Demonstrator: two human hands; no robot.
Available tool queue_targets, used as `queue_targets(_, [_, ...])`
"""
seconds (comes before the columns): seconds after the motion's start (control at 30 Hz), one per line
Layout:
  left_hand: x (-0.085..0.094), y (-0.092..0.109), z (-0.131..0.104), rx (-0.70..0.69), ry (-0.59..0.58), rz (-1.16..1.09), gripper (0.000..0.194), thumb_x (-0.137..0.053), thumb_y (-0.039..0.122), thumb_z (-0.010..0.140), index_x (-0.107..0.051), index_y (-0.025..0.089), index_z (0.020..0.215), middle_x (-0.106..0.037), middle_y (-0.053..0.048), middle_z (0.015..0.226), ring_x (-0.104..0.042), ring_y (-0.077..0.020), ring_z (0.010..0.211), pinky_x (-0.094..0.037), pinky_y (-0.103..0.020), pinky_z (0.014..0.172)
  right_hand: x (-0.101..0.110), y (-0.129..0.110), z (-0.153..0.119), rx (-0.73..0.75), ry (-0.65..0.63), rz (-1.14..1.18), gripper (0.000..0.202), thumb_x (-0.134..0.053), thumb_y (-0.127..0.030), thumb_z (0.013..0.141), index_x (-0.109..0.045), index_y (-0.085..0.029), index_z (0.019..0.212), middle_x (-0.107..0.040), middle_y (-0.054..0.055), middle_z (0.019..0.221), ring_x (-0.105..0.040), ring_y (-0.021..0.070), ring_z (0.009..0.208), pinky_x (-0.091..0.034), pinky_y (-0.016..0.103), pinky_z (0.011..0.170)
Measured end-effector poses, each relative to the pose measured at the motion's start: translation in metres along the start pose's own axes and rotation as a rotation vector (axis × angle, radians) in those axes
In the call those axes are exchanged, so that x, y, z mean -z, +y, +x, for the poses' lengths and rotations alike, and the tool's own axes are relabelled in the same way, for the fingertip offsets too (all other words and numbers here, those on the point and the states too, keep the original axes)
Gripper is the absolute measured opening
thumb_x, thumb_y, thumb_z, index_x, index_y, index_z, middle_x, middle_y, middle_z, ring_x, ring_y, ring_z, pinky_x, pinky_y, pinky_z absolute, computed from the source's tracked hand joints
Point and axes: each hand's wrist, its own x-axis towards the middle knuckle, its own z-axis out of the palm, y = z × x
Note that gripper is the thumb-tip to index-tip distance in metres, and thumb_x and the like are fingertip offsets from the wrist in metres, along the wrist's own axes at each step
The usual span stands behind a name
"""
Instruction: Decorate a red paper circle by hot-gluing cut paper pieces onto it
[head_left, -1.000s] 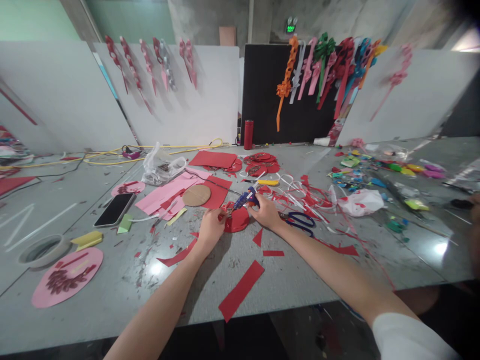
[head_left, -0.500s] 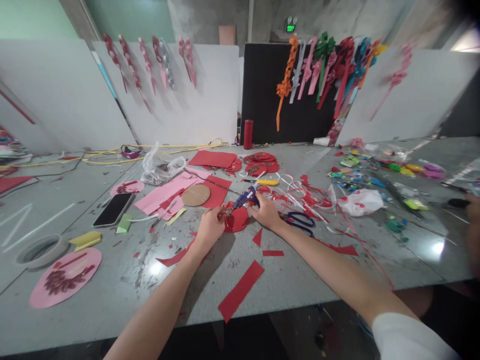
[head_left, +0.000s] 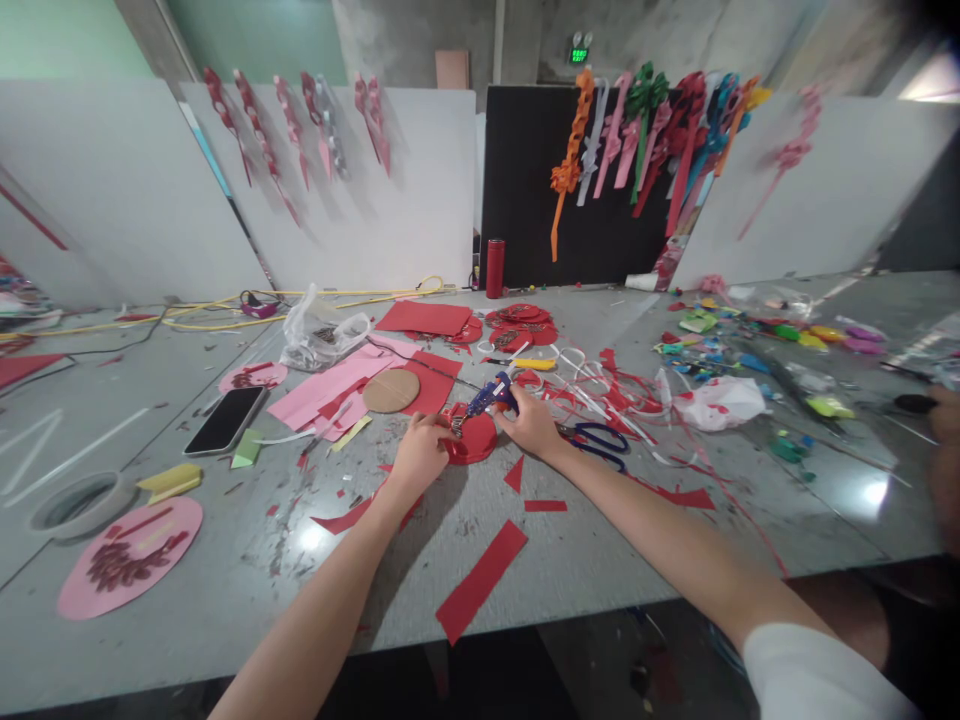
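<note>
Soft, greyish light over the table (head_left: 285, 640), and there's glare: one white spot beside the left forearm (head_left: 330, 590), another far right. Shadow hugs that forearm's right side. The exit sign (head_left: 578, 56) glows green; dark blur swallows the top right corner, edges stretching.

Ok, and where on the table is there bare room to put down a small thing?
On the table, two patches toward the front look mostly bare: between the long red strip and the right forearm, and between the pink oval and the left forearm. It is crowded beside the right hand, where scissors and tangled ribbons lie.
</note>
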Motion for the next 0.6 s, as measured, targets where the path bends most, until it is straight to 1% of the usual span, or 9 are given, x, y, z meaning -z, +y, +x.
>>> queue_targets(0.13, [0.0011, -0.0006, -0.0009, 0.011, 0.004, -0.004, 0.055, -0.051, -0.004, 0.071, -0.088, 0.029, 0.094, -0.076, -0.006, 0.113, -0.058, -0.0276, 0.106, -0.052, -0.039, 0.098, -0.0005, 0.0010, -0.0002, 0.001, 0.009, 0.004, 0.021, -0.065, -0.042, 0.094, -0.059, -0.022, 0.100, -0.069, 0.004, 0.085, -0.064, 0.0211, 0.075, -0.044, 0.029, 0.069])
queue_targets(0.23, [0.0022, -0.0026, -0.0015, 0.024, 0.008, -0.004, 0.053, -0.051, -0.002, 0.072, -0.088, 0.030, 0.093, -0.075, -0.004, 0.118, -0.058, -0.0267, 0.109, -0.052, -0.039, 0.099, -0.0003, 0.0014, -0.0003, 0.007, 0.007, 0.011, 0.021, -0.065, -0.041, 0.094, -0.059, -0.022, 0.099, -0.069, 0.003, 0.085, -0.064, 0.0207, 0.074, -0.044, 0.029, 0.069])
queue_targets(0.4, [0.0021, -0.0047, -0.0010, 0.003, -0.017, 0.005, 0.052, -0.051, -0.002, 0.072, -0.088, 0.030, 0.088, -0.074, -0.003, 0.121, -0.056, -0.0269, 0.112, -0.052, -0.040, 0.102, -0.0018, 0.0028, -0.0004, 0.010, 0.017, 0.013, 0.021, -0.066, -0.040, 0.093, -0.059, -0.022, 0.102, -0.070, 0.004, 0.087, -0.065, 0.0220, 0.077, -0.044, 0.030, 0.070])
queue_targets(0.6, [0.0019, -0.0029, -0.0006, -0.012, -0.002, 0.011, 0.052, -0.051, -0.003, 0.073, -0.088, 0.030, 0.090, -0.073, -0.004, 0.121, -0.057, -0.0266, 0.112, -0.051, -0.040, 0.103, -0.0026, 0.0036, -0.0005, 0.004, 0.008, -0.001, 0.022, -0.065, -0.041, 0.094, -0.060, -0.022, 0.103, -0.070, 0.004, 0.086, -0.065, 0.0219, 0.075, -0.044, 0.030, 0.069])
